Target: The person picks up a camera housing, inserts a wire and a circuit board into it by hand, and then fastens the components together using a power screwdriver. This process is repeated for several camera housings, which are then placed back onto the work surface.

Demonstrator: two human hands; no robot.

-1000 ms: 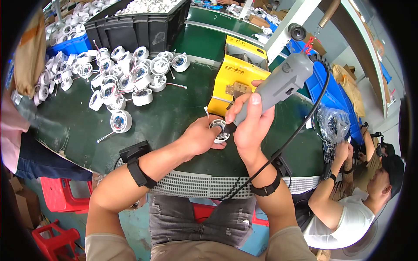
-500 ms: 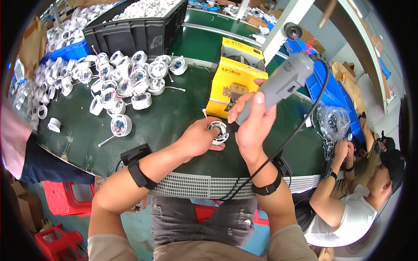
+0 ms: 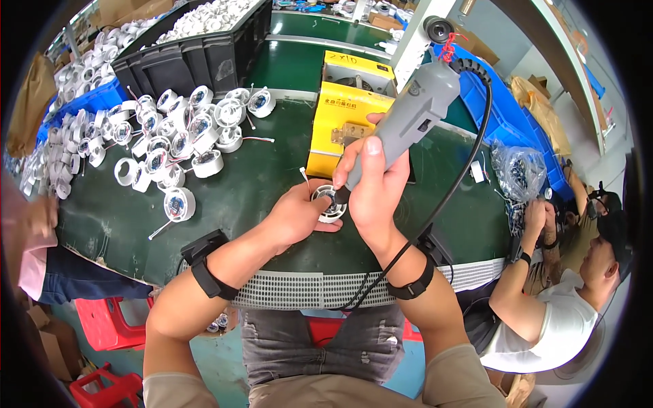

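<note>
My left hand (image 3: 296, 214) is closed around a white round housing (image 3: 330, 209), thumb on its open face and a finger reaching out below. The housing sits in front of me, over the near half of the tabletop (image 3: 265, 163). My right hand (image 3: 377, 180) is wrapped round a grey electric screwdriver (image 3: 416, 109), its dark nose at the housing's right rim; I can't tell whether the bit touches.

At the back left, a black crate (image 3: 177, 75) is heaped above its rim with small white parts (image 3: 204, 24). Left of it, a blue bin (image 3: 102, 98) is piled with white rings (image 3: 102, 64). Just beyond my hands, a yellow box (image 3: 347, 105) has an open top with something dark inside and a metal bracket on its front. On the right, a clear plastic bag (image 3: 518, 170) lies beside a blue tray (image 3: 479, 112); what the bag holds is too jumbled to tell.

Loose wired housings (image 3: 183, 139) spread across the left side in front of the crate. Between them and my left hand runs a stretch of bare green, with another between my right hand and the bag. The yellow box stands close behind the screwdriver, so the space there is tight. A pale perforated strip (image 3: 286, 291) lines the near edge under my forearms, and the screwdriver's black cord (image 3: 457, 183) crosses my right forearm.
</note>
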